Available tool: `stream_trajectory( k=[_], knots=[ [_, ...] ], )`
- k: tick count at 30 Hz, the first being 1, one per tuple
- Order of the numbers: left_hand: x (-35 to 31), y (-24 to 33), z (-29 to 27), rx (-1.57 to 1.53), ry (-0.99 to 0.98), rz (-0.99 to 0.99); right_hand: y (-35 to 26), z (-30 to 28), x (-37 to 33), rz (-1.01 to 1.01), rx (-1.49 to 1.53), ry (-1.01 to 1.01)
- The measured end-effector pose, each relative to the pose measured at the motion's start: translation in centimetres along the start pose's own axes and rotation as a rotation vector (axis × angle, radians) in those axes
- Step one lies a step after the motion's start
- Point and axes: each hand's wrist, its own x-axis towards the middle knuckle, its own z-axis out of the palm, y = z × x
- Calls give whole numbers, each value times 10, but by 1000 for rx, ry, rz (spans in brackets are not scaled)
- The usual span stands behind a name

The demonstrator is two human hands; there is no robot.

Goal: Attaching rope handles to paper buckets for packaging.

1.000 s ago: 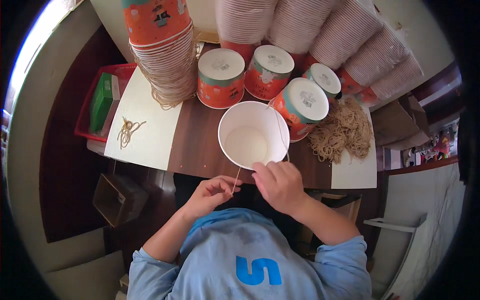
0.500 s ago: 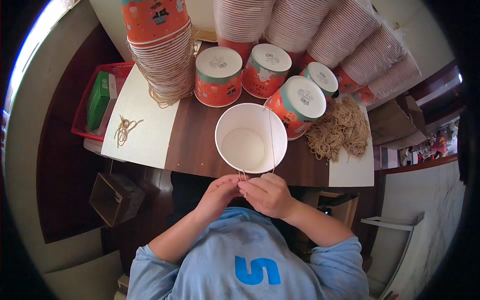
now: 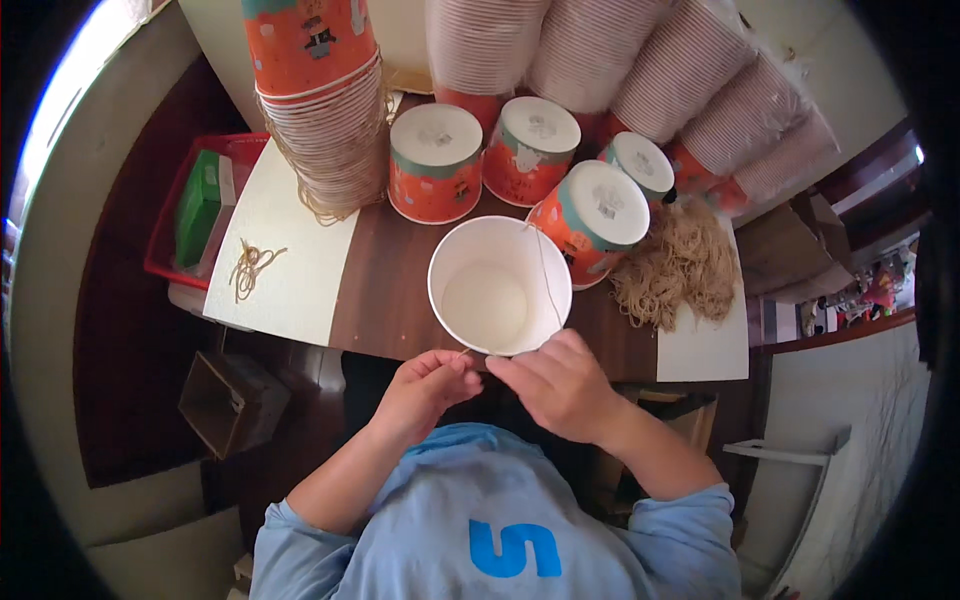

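Observation:
A paper bucket (image 3: 484,300), white inside, stands with its open mouth up at the table's front edge. Tan cord (image 3: 548,272) runs from a hole in its far right wall toward my right hand. My left hand (image 3: 425,395) is closed in a pinch by the near rim, with a short bit of cord showing at its fingertips. Pressed to the near right rim, my right hand (image 3: 562,388) has its fingers closed about the cord; its fingertips are partly hidden. Behind the bucket, several orange and green buckets (image 3: 437,165) stand bottom up.
Nested buckets wound with cord (image 3: 330,140) rise at the left. Plastic-wrapped bucket stacks (image 3: 590,50) line the back. A heap of loose cord (image 3: 690,265) lies at the right, a small bunch of cord (image 3: 252,268) at the left. A red basket (image 3: 170,240) holds a green box.
My hands have drawn apart; before, they met at cord strands below the near rim. My right hand has moved up against the rim, and my left has shifted slightly left.

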Motion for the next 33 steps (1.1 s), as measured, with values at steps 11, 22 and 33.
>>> stream_trajectory(
  k=[11, 22, 33],
  knots=[
    [-7, 17, 2, 723, -27, 74, 37, 24, 51, 3, 240, -66],
    [-22, 37, 29, 1816, 102, 1091, 39, 6, 62, 87, 345, -142],
    [-16, 56, 30, 1876, -50, 1212, 32, 6, 64, 167, 515, -97]
  ],
)
